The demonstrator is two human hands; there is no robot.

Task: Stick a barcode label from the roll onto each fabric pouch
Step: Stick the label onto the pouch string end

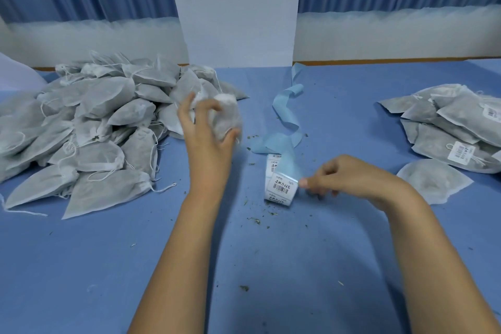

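Blue tabletop (271, 266) before you: your left hand (208, 130) grips a soft-looking, light pouch (229, 114) above it, while your right hand (344, 179) pinches a flimsy label (282, 186) edge (peel from there) at the roll (272, 168).

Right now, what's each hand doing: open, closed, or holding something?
Left hand: closed around a pouch.
Right hand: pinching the edge of a label.
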